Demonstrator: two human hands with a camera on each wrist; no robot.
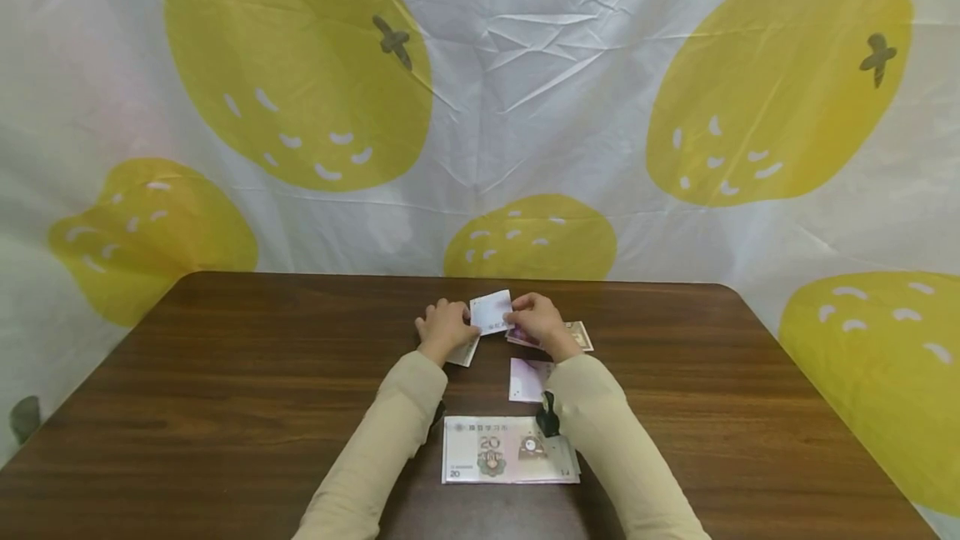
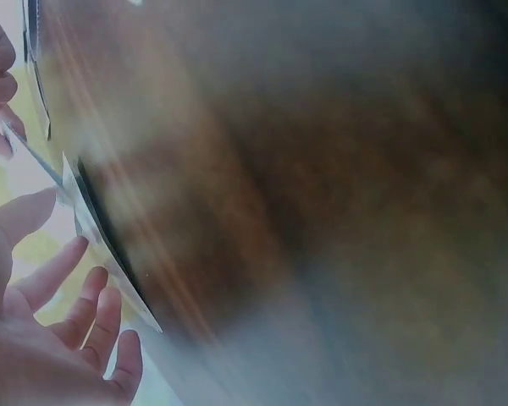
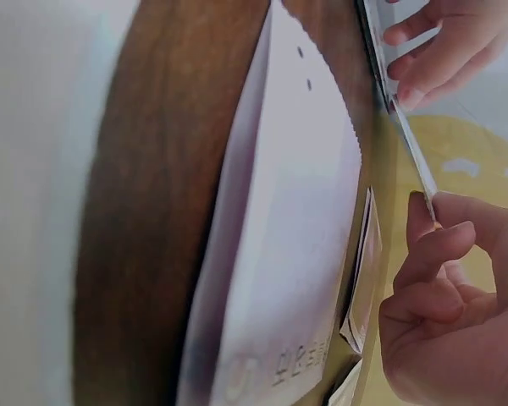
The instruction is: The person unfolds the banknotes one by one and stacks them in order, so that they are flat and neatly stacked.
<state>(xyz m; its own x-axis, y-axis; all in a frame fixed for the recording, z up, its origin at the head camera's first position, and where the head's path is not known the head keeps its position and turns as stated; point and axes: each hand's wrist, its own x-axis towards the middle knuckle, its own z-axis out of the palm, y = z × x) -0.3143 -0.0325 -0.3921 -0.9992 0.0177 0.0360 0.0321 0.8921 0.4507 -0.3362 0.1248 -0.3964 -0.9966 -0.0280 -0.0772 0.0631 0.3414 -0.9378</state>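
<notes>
A small folded pale banknote (image 1: 491, 312) is up between the two hands near the table's far side. My right hand (image 1: 537, 322) pinches its right edge between thumb and forefinger, as the right wrist view shows. At its lower left corner is the thumb of my left hand (image 1: 444, 328), whose other fingers spread loosely. Those fingers touch another pale note (image 1: 462, 353), partly hidden under the hand. Partly behind the right hand lie purple notes (image 1: 522, 338) and a brownish note (image 1: 580, 335). A folded light purple note (image 1: 528, 380) lies below the right wrist.
Closer to me is a stack of flat banknotes (image 1: 510, 471), its top one marked 20. All lie on a dark brown wooden table (image 1: 240, 407). A white cloth with yellow fruit prints (image 1: 532, 236) hangs behind the far edge.
</notes>
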